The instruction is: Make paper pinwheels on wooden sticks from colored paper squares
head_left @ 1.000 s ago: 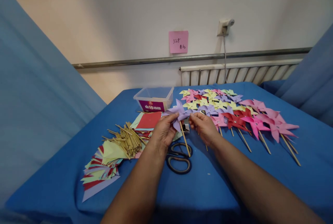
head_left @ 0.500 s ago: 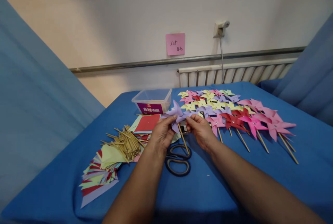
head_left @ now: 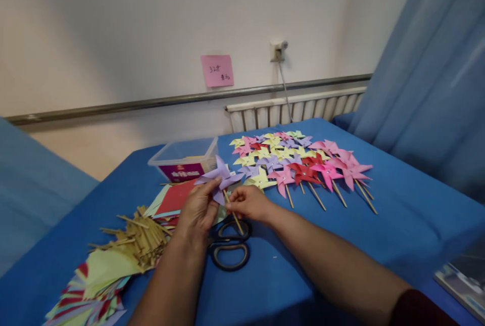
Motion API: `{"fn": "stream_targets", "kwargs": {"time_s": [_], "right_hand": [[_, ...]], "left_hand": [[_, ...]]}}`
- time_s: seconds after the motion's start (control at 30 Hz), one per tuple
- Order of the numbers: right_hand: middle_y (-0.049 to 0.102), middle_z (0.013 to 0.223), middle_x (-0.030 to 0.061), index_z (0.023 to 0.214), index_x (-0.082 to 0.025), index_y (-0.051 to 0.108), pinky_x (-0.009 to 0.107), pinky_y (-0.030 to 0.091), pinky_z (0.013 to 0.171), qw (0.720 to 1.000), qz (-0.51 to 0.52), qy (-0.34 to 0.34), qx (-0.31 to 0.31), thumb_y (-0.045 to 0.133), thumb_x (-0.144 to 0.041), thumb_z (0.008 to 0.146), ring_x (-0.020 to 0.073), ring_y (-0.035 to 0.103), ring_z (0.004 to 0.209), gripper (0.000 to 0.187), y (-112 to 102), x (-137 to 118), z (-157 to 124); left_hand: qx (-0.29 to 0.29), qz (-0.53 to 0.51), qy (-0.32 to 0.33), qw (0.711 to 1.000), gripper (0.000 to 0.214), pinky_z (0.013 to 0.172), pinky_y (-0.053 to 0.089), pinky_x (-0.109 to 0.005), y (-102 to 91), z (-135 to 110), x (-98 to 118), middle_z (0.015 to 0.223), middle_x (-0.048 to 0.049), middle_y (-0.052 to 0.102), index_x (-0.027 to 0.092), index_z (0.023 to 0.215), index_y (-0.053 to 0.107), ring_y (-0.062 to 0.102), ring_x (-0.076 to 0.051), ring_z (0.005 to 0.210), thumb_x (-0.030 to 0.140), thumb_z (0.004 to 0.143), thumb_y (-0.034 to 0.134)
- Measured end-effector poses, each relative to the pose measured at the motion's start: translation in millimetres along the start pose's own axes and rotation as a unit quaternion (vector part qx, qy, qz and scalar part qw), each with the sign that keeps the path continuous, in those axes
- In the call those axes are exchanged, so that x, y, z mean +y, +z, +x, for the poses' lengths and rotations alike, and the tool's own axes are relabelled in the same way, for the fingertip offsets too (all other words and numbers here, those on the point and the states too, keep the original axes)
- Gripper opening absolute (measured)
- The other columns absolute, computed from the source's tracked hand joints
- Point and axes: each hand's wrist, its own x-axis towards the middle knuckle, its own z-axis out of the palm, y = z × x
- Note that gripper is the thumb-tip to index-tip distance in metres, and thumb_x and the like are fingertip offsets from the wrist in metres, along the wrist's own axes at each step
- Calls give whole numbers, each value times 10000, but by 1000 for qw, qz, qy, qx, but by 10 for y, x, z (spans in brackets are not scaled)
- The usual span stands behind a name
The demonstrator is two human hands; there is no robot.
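Note:
A purple paper pinwheel (head_left: 223, 179) on a thin wooden stick (head_left: 235, 219) is between my two hands. My left hand (head_left: 199, 207) pinches it by the blades, from the left. The fingertips of my right hand (head_left: 250, 203) close on the stick just below the pinwheel's head. The stick slants down over the black-handled scissors (head_left: 248, 255), whose blades are hidden behind my left hand. To the right, rows of finished pinwheels (head_left: 303, 173) in pink, red, yellow and purple lie with their sticks pointing toward me.
Left of my arm are a heap of short wooden sticks (head_left: 142, 240) and fanned coloured paper (head_left: 89, 295). Red and pale sheets (head_left: 176, 198) lie before a clear plastic box (head_left: 182, 156). A blue cloth (head_left: 341, 245) covers the table; blue curtains (head_left: 424, 78) hang at the sides.
The view has turned to the right, so things appear further left. My right hand has shifted from the pinwheel's blade down to the stick. My left hand still holds the pinwheel.

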Motion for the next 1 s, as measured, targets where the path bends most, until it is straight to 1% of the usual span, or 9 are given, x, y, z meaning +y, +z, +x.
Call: {"fn": "stream_targets", "kwargs": {"time_s": [0.2, 0.33, 0.43, 0.57, 0.63, 0.7, 0.8, 0.93, 1.0], "right_hand": [[551, 482, -74, 629, -188, 550, 200, 338, 429, 1000, 7, -11, 0, 717, -202, 719, 77, 479, 412, 190, 2, -21, 30], [552, 475, -80, 645, -197, 540, 199, 330, 420, 1000, 7, -6, 14, 717, -186, 725, 79, 478, 405, 195, 13, -31, 36], [577, 508, -71, 647, -202, 546, 203, 333, 421, 1000, 2, -3, 16, 717, -212, 737, 83, 492, 413, 194, 32, -24, 30], [593, 532, -58, 640, -206, 543, 214, 357, 438, 1000, -3, 7, 24, 709, -251, 742, 93, 506, 429, 199, 57, 16, -58], [584, 536, -56, 650, -207, 550, 219, 357, 450, 999, -7, 3, 44, 696, -257, 742, 96, 499, 444, 179, 53, 50, -141], [548, 523, -59, 641, -203, 569, 221, 342, 465, 996, -30, -13, 82, 702, -271, 729, 93, 469, 464, 173, 30, 83, -242], [543, 539, -48, 615, -193, 594, 229, 329, 495, 987, -69, -37, 142, 711, -266, 702, 92, 441, 501, 163, -39, 118, -404], [541, 529, -38, 590, -190, 580, 238, 321, 501, 977, -91, -34, 191, 684, -344, 714, 103, 436, 501, 223, -203, 161, -605], [537, 534, -33, 575, -195, 563, 244, 336, 522, 968, -110, -34, 224, 662, -388, 723, 111, 448, 514, 262, -314, 196, -686]], "left_hand": [[15, -1, -3, 1000, 213, 584, 571, -186, 108, -33, 70, 678, -34, 714, 102, 751, 690, 648, -110, 553, -83, 727, 587], [26, 0, -9, 1000, 224, 569, 562, -182, 115, -18, 86, 656, -25, 705, 124, 712, 674, 640, -111, 534, -83, 723, 589], [14, 5, -11, 1000, 213, 583, 561, -186, 85, 7, 67, 683, -20, 715, 138, 741, 685, 659, -123, 567, -65, 705, 632], [-20, 29, -31, 999, 190, 638, 572, -216, 47, 14, -9, 740, -34, 731, 116, 790, 693, 678, -141, 621, -33, 674, 678], [-30, 35, -38, 998, 209, 653, 569, -215, 56, -14, -63, 757, -39, 734, 106, 818, 694, 681, -138, 637, -28, 657, 695], [-33, 37, -43, 998, 229, 640, 560, -207, 91, -65, -116, 752, -38, 732, 109, 817, 694, 675, -132, 625, -24, 632, 725], [-51, 36, -50, 997, 224, 644, 560, -210, 163, -166, -179, 765, -34, 733, 117, 820, 699, 667, -130, 629, -3, 637, 741], [-88, 38, -76, 992, 264, 691, 564, -214, 206, -270, -228, 805, -34, 730, 125, 863, 694, 680, -136, 697, 37, 630, 781], [-98, 46, -100, 989, 251, 718, 572, -238, 192, -286, -244, 835, -51, 730, 130, 879, 685, 693, -149, 740, 70, 657, 784]]}}
